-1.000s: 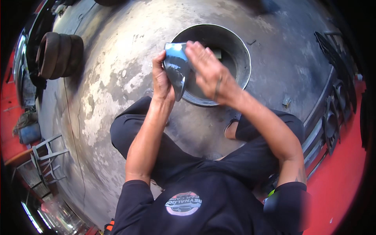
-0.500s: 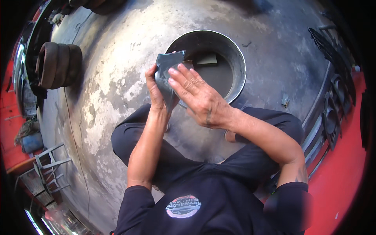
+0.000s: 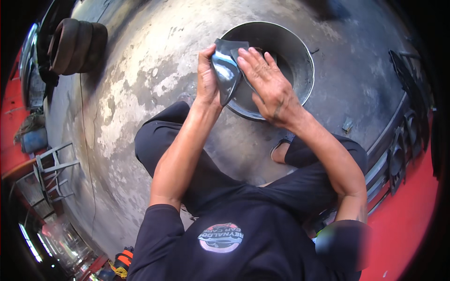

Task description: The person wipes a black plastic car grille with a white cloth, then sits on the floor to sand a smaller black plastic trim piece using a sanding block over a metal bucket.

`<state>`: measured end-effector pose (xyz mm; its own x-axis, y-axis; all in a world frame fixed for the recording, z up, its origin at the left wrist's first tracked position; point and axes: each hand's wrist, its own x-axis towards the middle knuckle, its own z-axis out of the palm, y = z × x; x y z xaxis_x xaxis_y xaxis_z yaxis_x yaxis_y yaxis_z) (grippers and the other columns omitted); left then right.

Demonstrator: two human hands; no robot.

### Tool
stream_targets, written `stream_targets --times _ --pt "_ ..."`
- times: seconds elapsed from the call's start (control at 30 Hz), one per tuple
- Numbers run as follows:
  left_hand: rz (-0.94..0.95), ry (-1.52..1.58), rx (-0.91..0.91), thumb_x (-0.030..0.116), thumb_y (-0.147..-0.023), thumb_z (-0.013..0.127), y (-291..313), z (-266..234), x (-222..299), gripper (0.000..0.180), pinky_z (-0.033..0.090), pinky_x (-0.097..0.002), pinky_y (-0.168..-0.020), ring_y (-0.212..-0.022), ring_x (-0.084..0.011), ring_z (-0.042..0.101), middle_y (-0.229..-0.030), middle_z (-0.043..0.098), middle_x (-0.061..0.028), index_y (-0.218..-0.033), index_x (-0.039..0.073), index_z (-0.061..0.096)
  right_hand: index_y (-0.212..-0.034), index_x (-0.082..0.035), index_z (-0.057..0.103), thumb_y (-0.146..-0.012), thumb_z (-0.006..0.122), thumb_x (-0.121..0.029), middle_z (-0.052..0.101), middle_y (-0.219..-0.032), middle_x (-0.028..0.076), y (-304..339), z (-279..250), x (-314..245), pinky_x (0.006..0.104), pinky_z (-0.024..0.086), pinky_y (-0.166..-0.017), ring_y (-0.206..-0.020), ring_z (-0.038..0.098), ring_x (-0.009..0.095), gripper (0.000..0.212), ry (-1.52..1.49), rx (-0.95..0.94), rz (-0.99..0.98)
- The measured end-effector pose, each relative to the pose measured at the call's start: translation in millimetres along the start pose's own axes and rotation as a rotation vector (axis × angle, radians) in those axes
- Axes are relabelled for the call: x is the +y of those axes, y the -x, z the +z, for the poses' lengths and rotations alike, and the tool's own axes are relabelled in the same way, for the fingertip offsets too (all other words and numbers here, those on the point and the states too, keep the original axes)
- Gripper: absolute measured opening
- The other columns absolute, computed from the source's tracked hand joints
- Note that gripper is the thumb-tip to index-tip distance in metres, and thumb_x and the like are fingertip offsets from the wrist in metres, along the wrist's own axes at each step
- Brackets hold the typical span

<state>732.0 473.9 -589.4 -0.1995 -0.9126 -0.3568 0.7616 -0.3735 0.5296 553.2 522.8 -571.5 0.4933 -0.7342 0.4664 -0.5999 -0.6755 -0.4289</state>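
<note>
A glossy, dark, curved panel (image 3: 223, 70), like a small car-body cover, is held up over the near left rim of a round black tub (image 3: 300, 51). My left hand (image 3: 207, 80) grips it by its left edge, thumb up along the side. Against its right part my right hand (image 3: 271, 86) presses a thin dark sheet (image 3: 236, 53), which looks like sandpaper. The fingers of that hand lie long and nearly flat over the sheet. Greyish liquid shows low in the tub, partly hidden behind my hands.
Worn tyres (image 3: 77, 47) are stacked at the far left. A metal-framed stool (image 3: 56, 164) stands left, near a blue container (image 3: 35, 139). Dark car parts (image 3: 398, 154) lean along the right side. A small scrap (image 3: 347, 124) lies on the stained concrete floor.
Both hands have moved right and away from me with the panel, which has turned so its glossy face shows. My right hand has slid to the panel's right edge.
</note>
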Motion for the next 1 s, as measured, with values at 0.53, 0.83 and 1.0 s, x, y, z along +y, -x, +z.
stream_targets --times 0.53,0.83,1.0 --pt "-0.051 -0.166 0.022 0.039 -0.096 0.068 -3.7 -8.5 6.3 0.036 0.062 -0.0335 -0.077 -0.085 -0.0189 0.074 -0.100 0.077 -0.0096 -0.108 0.006 0.072 -0.136 0.005 0.061 -0.086 0.059 -0.004 0.057 -0.150 0.022 -0.1 -3.7 -13.0 0.0560 0.035 -0.122 -0.145 0.050 0.038 0.052 -0.011 -0.060 -0.113" --pt "-0.164 -0.248 0.091 0.023 -0.093 0.075 -0.6 -3.7 12.9 0.021 0.061 -0.0305 -0.061 -0.067 -0.0165 0.072 -0.084 0.075 -0.0081 -0.099 0.004 0.070 -0.137 0.001 0.064 -0.083 0.058 -0.002 0.060 -0.150 0.017 4.1 -22.7 4.3 0.0545 0.031 -0.126 -0.148 0.049 0.032 0.055 -0.142 -0.207 -0.207" --pt "0.021 -0.628 0.059 0.024 -0.091 0.078 0.7 -2.0 3.3 0.019 0.052 -0.0240 -0.080 -0.086 -0.0084 0.065 -0.093 0.072 0.0013 -0.098 0.007 0.075 -0.139 0.000 0.062 -0.082 0.061 -0.003 0.057 -0.152 0.016 16.3 -6.3 -25.8 0.0564 0.027 -0.128 -0.149 0.047 0.031 0.057 -0.269 -0.294 -0.313"
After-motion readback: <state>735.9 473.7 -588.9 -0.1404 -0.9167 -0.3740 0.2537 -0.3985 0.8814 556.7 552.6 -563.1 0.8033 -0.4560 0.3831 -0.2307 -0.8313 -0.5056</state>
